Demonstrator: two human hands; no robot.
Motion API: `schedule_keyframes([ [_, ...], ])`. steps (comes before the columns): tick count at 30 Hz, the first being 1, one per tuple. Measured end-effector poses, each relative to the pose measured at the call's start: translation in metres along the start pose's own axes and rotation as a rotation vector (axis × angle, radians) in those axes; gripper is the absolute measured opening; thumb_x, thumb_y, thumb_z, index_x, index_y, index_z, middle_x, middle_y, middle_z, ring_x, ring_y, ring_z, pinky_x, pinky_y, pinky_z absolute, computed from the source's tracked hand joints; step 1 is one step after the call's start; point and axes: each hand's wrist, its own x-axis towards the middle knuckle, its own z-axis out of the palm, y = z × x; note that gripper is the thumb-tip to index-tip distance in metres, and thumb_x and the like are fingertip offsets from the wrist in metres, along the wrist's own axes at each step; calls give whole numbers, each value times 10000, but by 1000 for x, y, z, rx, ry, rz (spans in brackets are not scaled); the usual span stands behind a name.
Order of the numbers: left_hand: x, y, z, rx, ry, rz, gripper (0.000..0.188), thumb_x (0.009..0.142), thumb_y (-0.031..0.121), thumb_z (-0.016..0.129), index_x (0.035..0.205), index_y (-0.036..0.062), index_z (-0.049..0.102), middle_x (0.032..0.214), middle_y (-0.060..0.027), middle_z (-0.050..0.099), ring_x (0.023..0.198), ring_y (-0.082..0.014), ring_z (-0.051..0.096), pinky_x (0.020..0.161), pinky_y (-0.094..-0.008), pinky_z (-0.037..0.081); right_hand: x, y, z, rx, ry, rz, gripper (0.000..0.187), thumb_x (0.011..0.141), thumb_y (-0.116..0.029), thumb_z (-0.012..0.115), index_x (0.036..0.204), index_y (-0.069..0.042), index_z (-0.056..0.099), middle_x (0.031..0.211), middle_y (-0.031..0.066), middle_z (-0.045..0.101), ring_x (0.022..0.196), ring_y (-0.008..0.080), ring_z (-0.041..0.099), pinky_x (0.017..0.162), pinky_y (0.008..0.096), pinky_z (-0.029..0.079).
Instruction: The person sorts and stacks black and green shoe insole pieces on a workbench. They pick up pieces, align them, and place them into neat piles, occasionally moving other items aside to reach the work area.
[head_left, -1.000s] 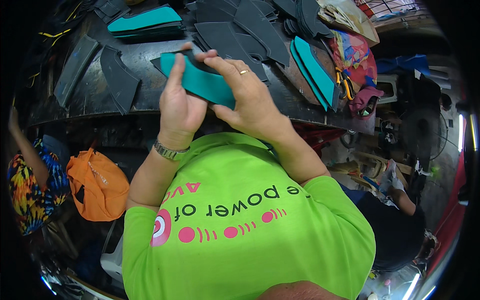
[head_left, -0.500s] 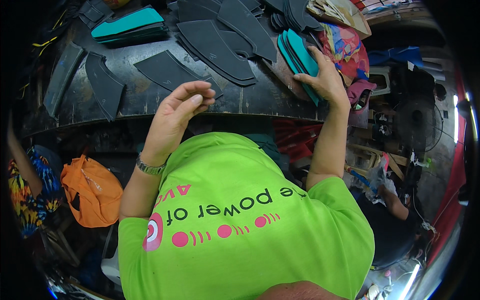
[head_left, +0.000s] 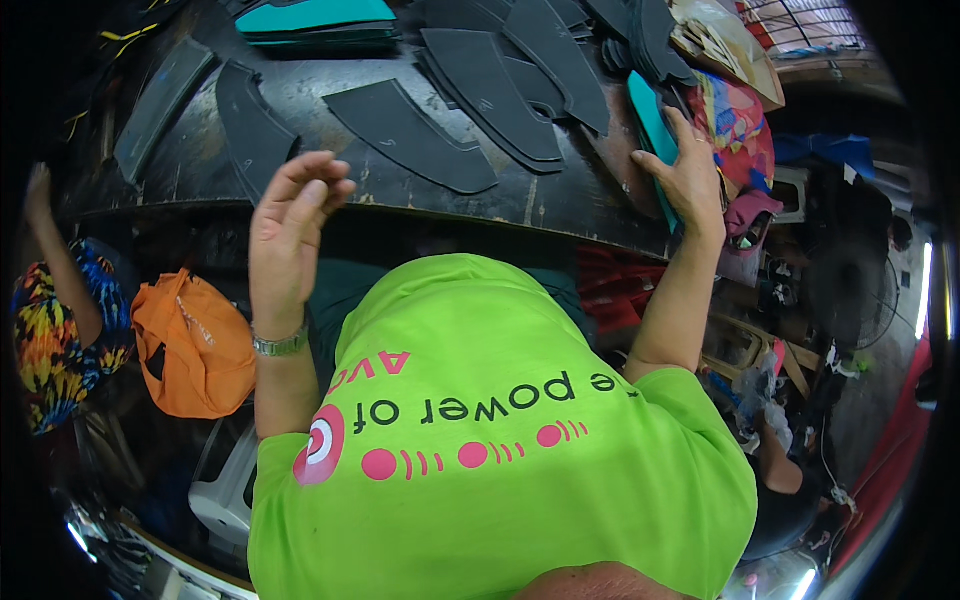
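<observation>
A person in a bright lime-green T-shirt [head_left: 500, 440] with pink and dark lettering stands at a dark, scuffed worktable [head_left: 300, 110] that curves across the top of the frame.

The right hand [head_left: 690, 175], at the upper right, lies flat with its fingers spread on a stack of teal foam pieces [head_left: 650, 120]. These are thin, smooth-edged and shaped like long curved blades, standing on edge at the right end of the table. The palm presses on the stack; it is unclear whether the fingers curl round any single piece.

The left hand [head_left: 290, 225], left of centre, is raised above the table's near edge. It holds nothing, and its fingers are loosely curled and close together. A metal wristwatch [head_left: 280, 343] circles the wrist.

Flat black foam cutouts [head_left: 410, 135] lie scattered over the table, matte and slightly dusty, most of them tapered wedges with one curved side. A second pile of teal sheets on black ones [head_left: 315, 20] sits at the upper centre-left edge of the frame. A colourful patterned cloth [head_left: 735, 120] lies just right of the right hand.

At the lower left, an orange fabric bag [head_left: 190, 345] rests below the table, beside another person's arm in a multicoloured sleeve [head_left: 55, 320].
</observation>
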Motion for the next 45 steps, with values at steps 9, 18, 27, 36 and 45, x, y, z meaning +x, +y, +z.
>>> schedule_keyframes([
  [9, 89, 64, -110, 1342, 519, 262, 602, 856, 446, 760, 1309, 67, 647, 1227, -204, 643, 1101, -276, 653, 953, -363, 505, 18, -121, 38, 446, -67, -146, 471, 807, -207, 798, 1230, -63, 649, 1005, 145, 719, 820, 267, 688, 768, 364, 545],
  [18, 126, 41, -132, 1405, 442, 170, 994, 643, 490, 904, 1411, -9, 519, 1176, -225, 660, 1032, -288, 662, 877, -390, 540, 12, -149, 61, 181, 4, -151, 597, 776, -219, 803, 1316, -109, 571, 1222, 150, 643, 1146, 347, 596, 944, 439, 496],
  [27, 122, 39, -130, 1501, 439, 242, 816, 679, 476, 880, 1330, 58, 620, 1147, -177, 649, 1022, -306, 653, 869, -398, 538, 8, -156, 65, 157, 102, -178, 564, 770, -157, 798, 1290, -89, 591, 1190, 149, 638, 1130, 341, 590, 932, 432, 496],
  [36, 114, 34, -112, 1680, 457, 336, 659, 731, 453, 849, 1277, 134, 663, 1198, -168, 597, 1106, -337, 603, 935, -421, 513, -21, -202, 83, 284, -53, -456, 652, 737, -153, 839, 1315, -76, 548, 1139, 164, 644, 1039, 343, 616, 889, 427, 503],
  [45, 121, 34, -109, 1532, 501, 475, 552, 721, 284, 868, 1217, 125, 686, 1046, -122, 656, 988, -325, 649, 861, -418, 530, -3, -201, 82, 508, -336, -136, 650, 712, -103, 839, 1294, -28, 560, 1099, 178, 631, 982, 369, 641, 871, 426, 514],
])
